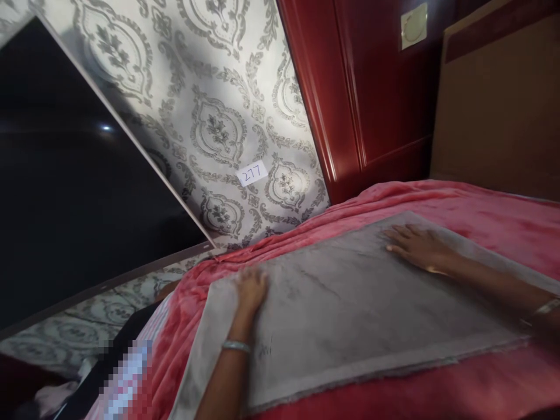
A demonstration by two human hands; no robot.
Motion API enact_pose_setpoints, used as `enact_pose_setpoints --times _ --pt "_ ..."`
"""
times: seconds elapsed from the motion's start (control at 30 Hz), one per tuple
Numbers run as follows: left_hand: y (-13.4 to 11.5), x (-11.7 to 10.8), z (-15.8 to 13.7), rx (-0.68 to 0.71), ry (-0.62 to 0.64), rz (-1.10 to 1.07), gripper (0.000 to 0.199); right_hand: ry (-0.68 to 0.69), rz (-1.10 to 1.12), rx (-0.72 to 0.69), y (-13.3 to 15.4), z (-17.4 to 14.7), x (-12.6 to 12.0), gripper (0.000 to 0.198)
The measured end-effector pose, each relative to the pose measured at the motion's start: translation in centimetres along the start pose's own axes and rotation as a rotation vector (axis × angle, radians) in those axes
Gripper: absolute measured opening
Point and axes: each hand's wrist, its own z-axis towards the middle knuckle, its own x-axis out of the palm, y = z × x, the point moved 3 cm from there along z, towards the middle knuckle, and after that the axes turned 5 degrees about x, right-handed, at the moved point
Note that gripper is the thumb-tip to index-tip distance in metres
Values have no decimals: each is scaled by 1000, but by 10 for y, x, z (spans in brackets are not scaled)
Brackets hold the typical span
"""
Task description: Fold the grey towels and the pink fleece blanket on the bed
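Observation:
A grey piece of cloth (350, 309) lies spread out, nearly flat, with a few faint creases and a frayed near edge. My right hand (422, 248) rests palm down on its far right part, fingers stretched and apart. Near the cloth's far left corner, my left hand (252, 289) lies on the fabric, with its fingers pointing away and somewhat blurred. Neither hand visibly holds anything. Under the cloth is a pink-red plush blanket (494, 219), which shows along the far, left and near sides.
A large dark screen (87, 204) stands at the left against patterned wallpaper (219, 128). A paper label marked 277 (252, 173) is on the wall. Beyond the blanket are a glossy red wooden panel (324, 105) and a brown board-like box (499, 111) at the right.

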Motion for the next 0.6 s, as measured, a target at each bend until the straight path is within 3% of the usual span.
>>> enact_pose_setpoints --times 0.13,0.23,0.3,0.37,0.6 --pt "-105 14 -41 558 66 -142 61 0 -15 -56 7 -32 23 75" --pt "-125 21 -60 580 73 -166 65 -63 -38 -62 6 -42 35 74" --pt "-108 23 -65 489 90 -144 65 -89 -54 -68 5 -44 39 73" --pt "-72 22 -70 364 117 -105 65 -87 -67 -70 3 -44 42 72" --pt "100 23 -119 -79 152 64 60 -127 -69 -85 -5 -40 48 68"
